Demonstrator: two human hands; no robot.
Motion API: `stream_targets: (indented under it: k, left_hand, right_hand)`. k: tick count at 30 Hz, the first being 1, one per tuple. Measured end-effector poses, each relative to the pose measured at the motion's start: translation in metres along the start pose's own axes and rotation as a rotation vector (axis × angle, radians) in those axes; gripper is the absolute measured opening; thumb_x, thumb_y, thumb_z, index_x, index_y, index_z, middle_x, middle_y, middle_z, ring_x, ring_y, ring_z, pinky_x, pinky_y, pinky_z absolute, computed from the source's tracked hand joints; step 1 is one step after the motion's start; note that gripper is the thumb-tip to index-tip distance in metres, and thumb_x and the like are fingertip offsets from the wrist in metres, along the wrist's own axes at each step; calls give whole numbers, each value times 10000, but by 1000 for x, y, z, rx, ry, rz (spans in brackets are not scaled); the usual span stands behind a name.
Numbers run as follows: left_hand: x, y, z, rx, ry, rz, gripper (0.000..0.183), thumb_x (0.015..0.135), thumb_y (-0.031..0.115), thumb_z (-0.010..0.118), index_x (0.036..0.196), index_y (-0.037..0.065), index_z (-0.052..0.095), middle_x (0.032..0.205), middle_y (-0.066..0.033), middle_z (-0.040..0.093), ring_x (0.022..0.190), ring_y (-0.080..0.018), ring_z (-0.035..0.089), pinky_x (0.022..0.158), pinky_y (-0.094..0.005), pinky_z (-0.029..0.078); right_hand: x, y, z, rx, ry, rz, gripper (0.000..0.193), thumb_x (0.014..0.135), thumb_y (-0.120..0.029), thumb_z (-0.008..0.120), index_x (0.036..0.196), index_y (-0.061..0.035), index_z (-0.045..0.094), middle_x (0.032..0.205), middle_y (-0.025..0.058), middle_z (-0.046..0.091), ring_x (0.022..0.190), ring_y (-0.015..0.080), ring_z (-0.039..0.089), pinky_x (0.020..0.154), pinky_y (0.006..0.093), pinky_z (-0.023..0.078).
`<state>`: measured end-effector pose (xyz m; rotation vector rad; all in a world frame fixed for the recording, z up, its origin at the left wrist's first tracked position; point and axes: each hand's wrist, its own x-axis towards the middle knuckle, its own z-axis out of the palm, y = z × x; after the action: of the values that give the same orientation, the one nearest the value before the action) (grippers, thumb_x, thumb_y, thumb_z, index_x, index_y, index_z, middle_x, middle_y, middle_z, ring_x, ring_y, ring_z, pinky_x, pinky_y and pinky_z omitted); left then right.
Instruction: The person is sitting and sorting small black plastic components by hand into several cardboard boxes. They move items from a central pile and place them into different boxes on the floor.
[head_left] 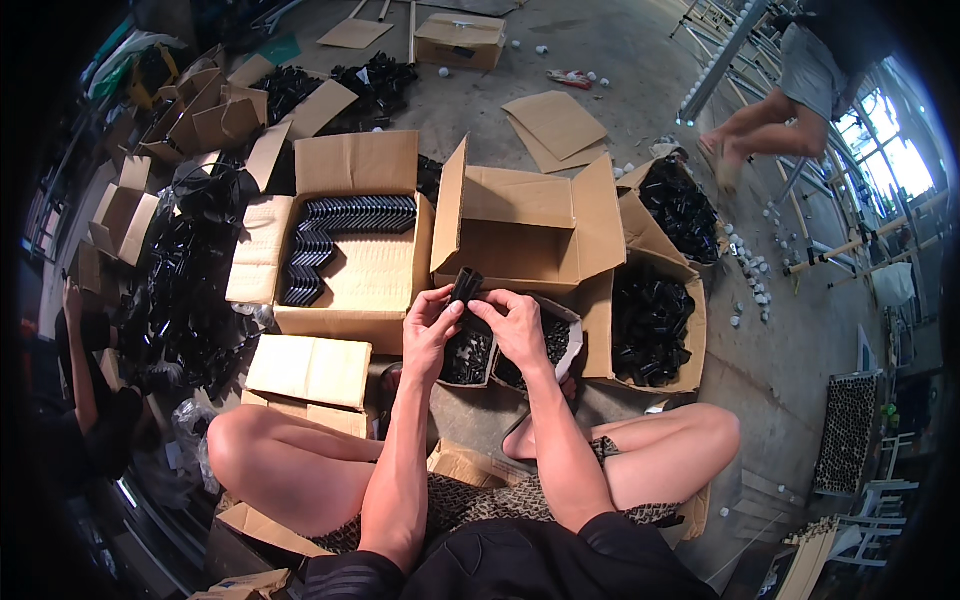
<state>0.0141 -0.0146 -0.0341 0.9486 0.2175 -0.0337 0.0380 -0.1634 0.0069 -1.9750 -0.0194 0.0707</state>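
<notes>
In front of me both hands meet at a short black tube-shaped plastic piece (465,284). My left hand (430,325) grips its left side between thumb and fingers. From the right, the fingers of my right hand (511,322) pinch it near its lower part; whether they also hold something small cannot be seen. Right below the hands are two small boxes of little black parts, the left box (466,360) and the right box (556,345), partly covered by my hands and wrist. A carton (340,318) to the left holds neat rows of black angled pieces.
An open carton (520,197) stands beyond my hands. To the right, another carton (700,330) is full of loose black pieces. A black heap (185,270) lies left, near a person's arm (82,350). Another person's legs (775,125) show at the far right beside metal tubes.
</notes>
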Motion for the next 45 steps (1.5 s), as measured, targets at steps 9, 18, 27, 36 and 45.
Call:
stream_targets:
  k: [9, 18, 27, 36, 45]
  left_hand:
    - [0, -8, -2, -130, -2, -47, 289, 916, 62, 680, 1192, 60, 596, 1059, -41, 666, 909, -80, 636, 717, -194, 535]
    - [0, -26, -5, -165, 54, -91, 279, 908, 72, 692, 1171, 52, 599, 1062, -53, 661, 935, -89, 629, 712, -204, 531]
    - [2, -38, -1, -70, 113, -12, 288, 905, 83, 704, 1171, 34, 606, 970, -21, 664, 758, -20, 556, 537, -164, 373]
    - [4, -40, -5, -79, 50, -34, 274, 917, 76, 686, 1179, 54, 609, 1006, -14, 662, 808, -35, 582, 590, -170, 431]
    - [3, -33, 2, -50, 130, -32, 268, 929, 68, 666, 1186, 34, 599, 1011, -16, 663, 814, -32, 581, 569, -152, 424]
  right_hand:
    - [-2, 12, 8, -140, 65, -184, 245, 890, -221, 669, 892, 22, 698, 876, 171, 679, 856, 346, 648, 758, 418, 495]
    - [-3, 27, 12, -152, 64, -95, 292, 912, -265, 645, 902, 24, 689, 831, 176, 662, 789, 357, 647, 724, 428, 494]
    - [1, 39, 14, -134, 47, -12, 321, 917, -295, 641, 954, 18, 701, 849, 183, 679, 812, 358, 668, 732, 412, 503]
    - [4, 60, 14, 276, -1, 90, 207, 866, -154, 717, 985, 11, 678, 844, 85, 703, 795, 124, 646, 713, 297, 511]
    - [-2, 45, 16, 77, 19, 117, 326, 868, -289, 696, 1008, 1, 645, 971, 192, 675, 937, 342, 658, 809, 405, 512]
